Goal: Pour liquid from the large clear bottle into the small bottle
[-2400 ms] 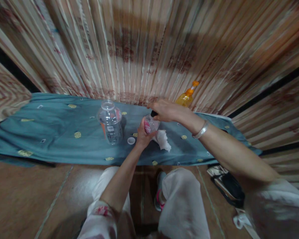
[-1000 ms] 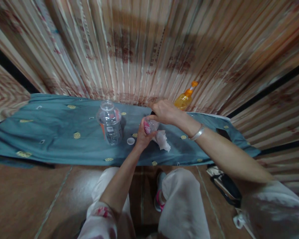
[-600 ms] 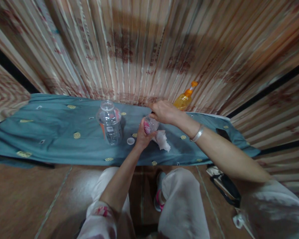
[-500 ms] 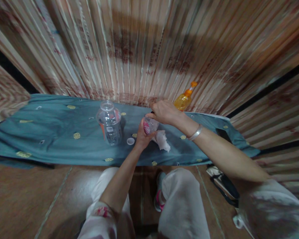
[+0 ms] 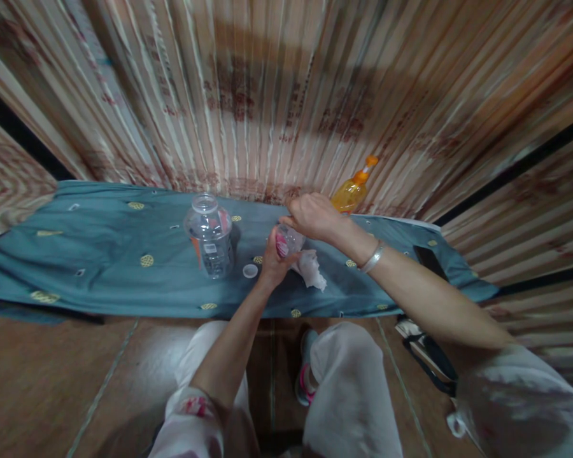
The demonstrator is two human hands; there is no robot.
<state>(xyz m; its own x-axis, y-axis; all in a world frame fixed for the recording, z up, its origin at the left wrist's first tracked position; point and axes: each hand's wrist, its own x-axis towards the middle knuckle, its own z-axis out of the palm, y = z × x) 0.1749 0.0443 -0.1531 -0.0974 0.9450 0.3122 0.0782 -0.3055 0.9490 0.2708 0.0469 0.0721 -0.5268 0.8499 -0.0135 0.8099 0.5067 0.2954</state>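
My left hand (image 5: 275, 259) is wrapped round a clear plastic bottle (image 5: 292, 240) with a pink label, held above the cloth. My right hand (image 5: 310, 216) is closed at the top of that bottle; its fingertips and whatever they grip there are hidden. A crumpled white tissue (image 5: 311, 270) lies just to the right of my left hand. To the left, a round white cap (image 5: 250, 271) rests on the cloth, and beyond it a larger clear plastic bottle (image 5: 211, 238) stands without a cap.
A teal patterned cloth (image 5: 109, 254) covers the narrow table. An orange pump bottle (image 5: 351, 193) stands at its back edge, behind my right wrist. A dark flat object (image 5: 430, 261) lies on the right. Pleated curtains (image 5: 267, 95) hang close behind. A bag (image 5: 430, 356) is on the floor.
My right hand has shifted very slightly at the top of the bottle. Everything else stays in place.
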